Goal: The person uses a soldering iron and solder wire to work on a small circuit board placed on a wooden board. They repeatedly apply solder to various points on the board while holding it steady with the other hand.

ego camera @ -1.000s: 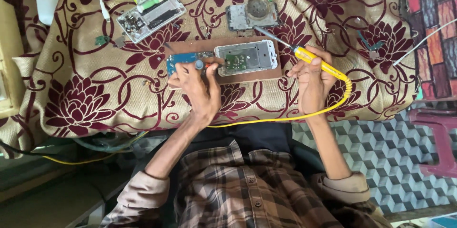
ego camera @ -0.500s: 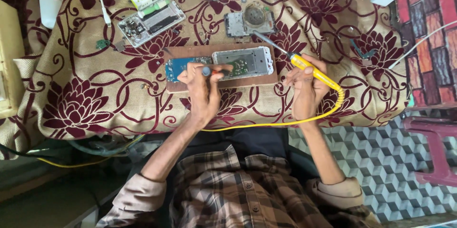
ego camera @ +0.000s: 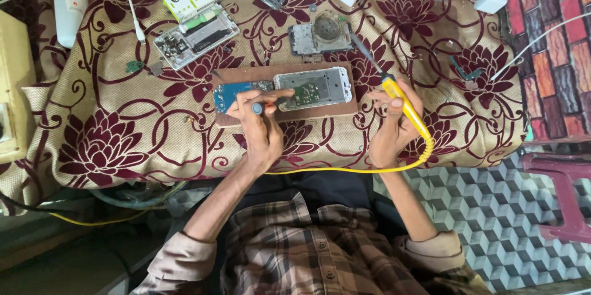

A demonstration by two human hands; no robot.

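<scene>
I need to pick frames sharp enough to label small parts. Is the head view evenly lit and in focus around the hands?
Head view: soft, even light, only faint shadows under the left hand and right hand; no strong glare on the opened phone; soldering iron and cloth look sharp; edges bend slightly, wide-angle.

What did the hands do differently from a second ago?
Very little. The right hand tilted the yellow soldering iron a bit, its tip staying up by the round part. The left hand stayed on the opened phone and blue board, holding a small grey thing. Nothing was picked up or let go.
</scene>
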